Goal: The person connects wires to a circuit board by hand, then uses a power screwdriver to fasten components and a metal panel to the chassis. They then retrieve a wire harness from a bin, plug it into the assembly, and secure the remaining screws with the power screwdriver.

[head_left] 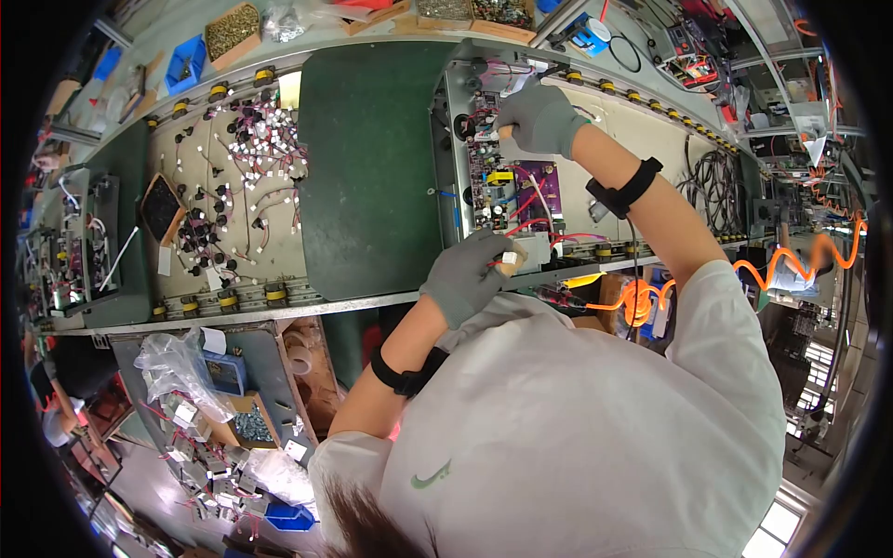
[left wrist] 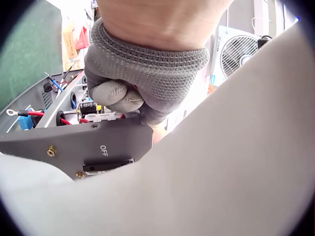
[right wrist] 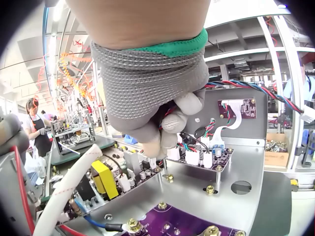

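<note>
Broadly, assembly line (head_left: 651, 116): from my remote seat I see it running across the head view, edged by rails with yellow-and-black rollers.
White shirt (head_left: 595, 418): it fills the lower head view, with a green swoosh mark (head_left: 431, 476) on it and no words that I can read.
Green board (head_left: 372, 167): flat on the line, under the chassis.
Metal chassis (right wrist: 241, 167): open, in front of the person, with boards and wiring inside.
End panel (left wrist: 69, 147): dark grey, printed "OFF" in white capitals (the lettering sits sideways in my left wrist view).
Wire heap (head_left: 270, 139): small leads with white ends, past the green board.
Fan (left wrist: 241, 55): in the background; its print is too small for me to read.
Right hand (head_left: 544, 116): gloved, at the far end of the chassis; its fingers curl round the twisted cable (right wrist: 256, 89), fingertips close to the white plugs (right wrist: 192, 158).
Left hand (head_left: 460, 279): gloved, at the near end by the end panel; its fingers are bent in, pinching a white connector (head_left: 510, 258) beside a thin red wire.
Purple circuit board (right wrist: 172, 223): low in the right wrist view, brass-coloured screws on it.
Yellow component (right wrist: 104, 180): upright on a neighbouring board.
Ring terminal (left wrist: 12, 112): on a red lead.
</note>
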A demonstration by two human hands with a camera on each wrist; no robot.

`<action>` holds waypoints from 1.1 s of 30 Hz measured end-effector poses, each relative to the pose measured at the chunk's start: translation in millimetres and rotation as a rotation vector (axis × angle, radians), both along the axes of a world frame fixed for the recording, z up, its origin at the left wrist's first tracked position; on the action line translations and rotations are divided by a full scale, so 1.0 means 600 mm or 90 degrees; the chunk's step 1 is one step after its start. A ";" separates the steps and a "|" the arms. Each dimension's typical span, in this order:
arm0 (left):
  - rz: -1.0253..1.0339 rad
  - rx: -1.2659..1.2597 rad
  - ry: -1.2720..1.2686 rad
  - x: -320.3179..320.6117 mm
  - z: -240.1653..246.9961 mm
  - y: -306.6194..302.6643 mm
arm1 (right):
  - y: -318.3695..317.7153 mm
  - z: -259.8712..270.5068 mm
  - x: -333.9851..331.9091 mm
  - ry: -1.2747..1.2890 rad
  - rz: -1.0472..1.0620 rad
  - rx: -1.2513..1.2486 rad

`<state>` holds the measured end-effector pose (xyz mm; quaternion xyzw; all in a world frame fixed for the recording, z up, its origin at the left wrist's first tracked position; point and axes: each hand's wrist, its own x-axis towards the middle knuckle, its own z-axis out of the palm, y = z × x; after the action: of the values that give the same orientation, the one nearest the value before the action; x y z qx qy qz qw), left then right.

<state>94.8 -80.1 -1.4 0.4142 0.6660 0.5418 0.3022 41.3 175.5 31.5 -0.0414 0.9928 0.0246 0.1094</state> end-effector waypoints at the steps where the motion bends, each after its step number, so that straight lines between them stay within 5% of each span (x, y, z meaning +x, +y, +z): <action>1: 0.000 -0.003 -0.001 0.001 -0.001 0.001 | -0.002 0.004 -0.005 -0.025 -0.017 0.018; 10: -0.013 -0.029 -0.010 0.002 -0.013 0.006 | -0.030 0.012 -0.009 -0.076 -0.006 0.139; 20: -0.007 -0.024 -0.025 0.001 -0.014 0.010 | -0.028 0.009 -0.020 -0.114 -0.081 0.063; 25: -0.005 -0.011 -0.035 0.002 -0.021 0.010 | -0.059 0.051 -0.041 -0.137 -0.159 0.143; 33: -0.009 0.009 -0.073 -0.001 -0.019 0.010 | -0.051 0.051 -0.098 -0.205 -0.101 0.251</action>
<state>94.0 -73.9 -12.9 0.3894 0.6408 0.5672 0.3407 -17.6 145.1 61.9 0.0556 0.9389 0.2019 0.2732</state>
